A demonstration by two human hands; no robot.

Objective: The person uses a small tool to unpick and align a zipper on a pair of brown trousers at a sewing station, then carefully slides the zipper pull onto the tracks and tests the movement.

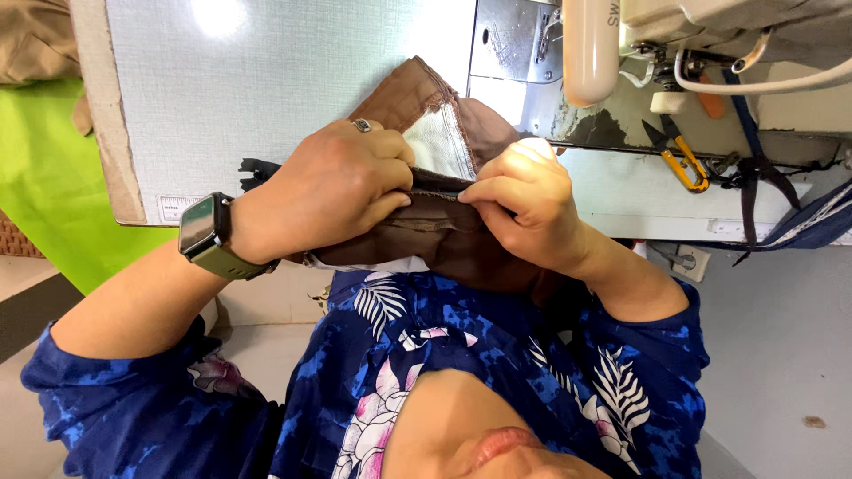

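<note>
White sewing table (266,80): both hands (342,182) (524,200) pinch brown fabric (444,235).

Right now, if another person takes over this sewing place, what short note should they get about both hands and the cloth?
Left hand: closed on the brown cloth, pinching its folded edge; watch on the wrist, ring on one finger.
Right hand: also pinching the same edge, fingertips meeting the left hand's.
The cloth is held at the table's front edge, white lining showing, not under the sewing machine.
Yellow-handled snips lie to the right, untouched.
Done: edge folded and gripped. Left: no sewing on this fold can be seen yet.
</note>
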